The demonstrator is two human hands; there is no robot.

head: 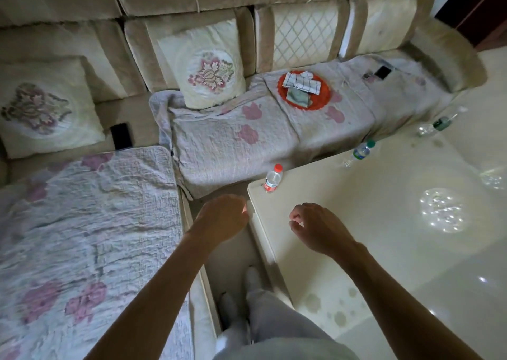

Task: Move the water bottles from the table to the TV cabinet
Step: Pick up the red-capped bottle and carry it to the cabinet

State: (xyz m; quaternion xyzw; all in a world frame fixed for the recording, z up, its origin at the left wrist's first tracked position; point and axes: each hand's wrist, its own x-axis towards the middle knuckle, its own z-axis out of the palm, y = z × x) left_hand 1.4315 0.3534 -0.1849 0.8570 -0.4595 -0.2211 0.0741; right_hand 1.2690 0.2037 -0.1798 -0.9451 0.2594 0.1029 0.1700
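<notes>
Head view shows your left hand (pixel 223 217) and right hand (pixel 318 229) both empty, fingers loosely curled, held out low ahead of you. Your right hand hangs over the near corner of the glossy cream table (pixel 356 250). Your left sits just off that corner's edge, above the narrow floor gap between table and sofa.

Just beyond your hands, between them, a clear plastic water bottle with red cap and red label (pixel 272 180) stands upright close to the corner edge, so it looks like the first to take; either hand could reach it. Farther out past your right hand, a clear bottle with a green cap (pixel 360 151) stands near the same sofa-side edge, and a third clear bottle with a dark label (pixel 436 125) lies well beyond that. The TV cabinet is out of sight.

Wide tabletop spreads outward from your right hand, giving room to lift. The quilted pink-flowered sofa cover (pixel 233 140) crowds your left side.
</notes>
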